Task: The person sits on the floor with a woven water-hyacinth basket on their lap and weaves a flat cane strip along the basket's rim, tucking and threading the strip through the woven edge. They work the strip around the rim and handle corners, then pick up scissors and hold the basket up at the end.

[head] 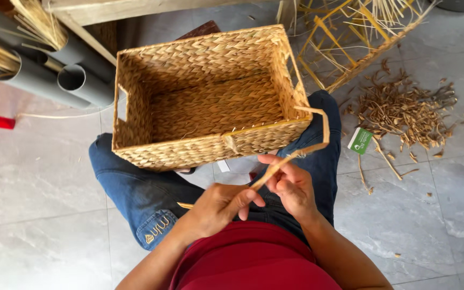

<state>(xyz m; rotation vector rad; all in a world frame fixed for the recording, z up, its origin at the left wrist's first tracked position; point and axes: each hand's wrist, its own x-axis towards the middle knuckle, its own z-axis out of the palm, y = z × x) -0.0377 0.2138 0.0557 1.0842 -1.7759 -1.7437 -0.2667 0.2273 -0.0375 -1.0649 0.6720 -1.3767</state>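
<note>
Both hands pinched one flat straw strand (296,153) that looped up from the near right corner of the woven basket (205,96) resting on the knees: left hand (218,207) low, right hand (291,185) just beside it. Straw scraps (404,110) lay far right.

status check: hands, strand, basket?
Left hand and right hand both pinch the strand, which loops from the basket rim corner. Basket rests on the lap. Scraps lie apart, on the floor.
</note>
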